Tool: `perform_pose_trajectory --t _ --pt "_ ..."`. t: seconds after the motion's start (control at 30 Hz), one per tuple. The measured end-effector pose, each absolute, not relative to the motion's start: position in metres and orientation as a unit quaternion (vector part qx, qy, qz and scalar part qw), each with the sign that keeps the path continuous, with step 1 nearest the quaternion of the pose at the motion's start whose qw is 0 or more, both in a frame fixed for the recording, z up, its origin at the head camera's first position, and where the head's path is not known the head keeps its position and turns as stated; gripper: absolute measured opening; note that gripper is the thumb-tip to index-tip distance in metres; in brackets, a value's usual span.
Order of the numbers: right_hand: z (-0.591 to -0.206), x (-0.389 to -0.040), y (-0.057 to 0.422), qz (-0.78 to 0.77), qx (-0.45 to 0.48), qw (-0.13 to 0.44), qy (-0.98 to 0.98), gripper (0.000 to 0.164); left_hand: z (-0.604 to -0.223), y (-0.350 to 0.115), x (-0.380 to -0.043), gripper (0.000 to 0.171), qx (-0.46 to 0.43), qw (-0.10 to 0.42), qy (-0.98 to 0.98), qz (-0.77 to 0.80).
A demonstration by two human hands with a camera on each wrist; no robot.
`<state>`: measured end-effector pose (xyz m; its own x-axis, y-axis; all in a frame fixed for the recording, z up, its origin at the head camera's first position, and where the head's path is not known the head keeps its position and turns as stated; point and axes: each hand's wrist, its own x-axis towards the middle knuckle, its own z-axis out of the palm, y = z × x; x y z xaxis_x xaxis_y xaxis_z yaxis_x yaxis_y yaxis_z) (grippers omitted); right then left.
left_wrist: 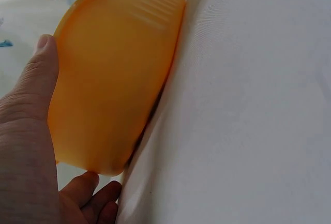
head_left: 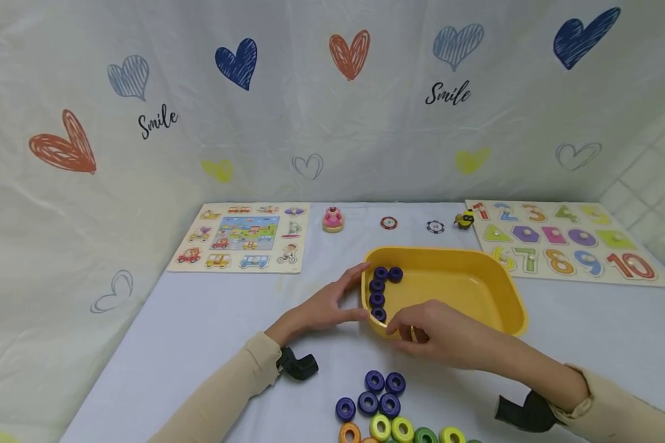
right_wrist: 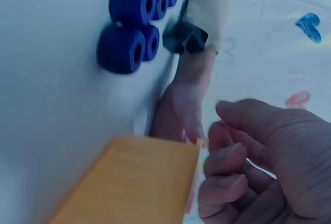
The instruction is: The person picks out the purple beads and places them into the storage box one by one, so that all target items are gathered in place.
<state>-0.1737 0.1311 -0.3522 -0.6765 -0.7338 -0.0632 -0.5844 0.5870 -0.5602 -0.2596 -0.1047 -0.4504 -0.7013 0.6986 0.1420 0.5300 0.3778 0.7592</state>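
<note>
A yellow tray (head_left: 449, 252) stands on the table with several dark purple rings (head_left: 377, 299) along its left end. My left hand (head_left: 328, 304) rests against that end, index fingertip at the rim and thumb by the near corner. In the left wrist view the thumb lies along the tray wall (left_wrist: 108, 84) and other fingertips touch its end. My right hand (head_left: 443, 335) hovers at the near rim, close to the nearest ring. Its fingers (right_wrist: 227, 159) are loosely bent in the right wrist view, with nothing visible between them.
On the table in front are more purple rings (head_left: 368, 403), with yellow rings (head_left: 402, 429), an orange ring (head_left: 350, 433) and a green ring (head_left: 425, 435). Behind lie a vehicle puzzle (head_left: 249, 261), pink figure (head_left: 333, 219), two chips, bee figure (head_left: 465, 219) and number puzzle (head_left: 573, 277).
</note>
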Motion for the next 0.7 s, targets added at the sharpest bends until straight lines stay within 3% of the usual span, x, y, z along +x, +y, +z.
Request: perform_pose_trajectory --t 0.2,0.7 --pt "-0.371 -0.158 0.132 -0.246 -0.387 0.246 0.854 0.021 -0.449 -0.105 -0.260 0.087 0.370 0.104 0.823 0.417" --pt "-0.401 -0.155 0.150 -0.302 -0.390 0.263 0.830 0.025 -0.448 -0.103 -0.258 0.089 0.369 0.103 0.824 0.417"
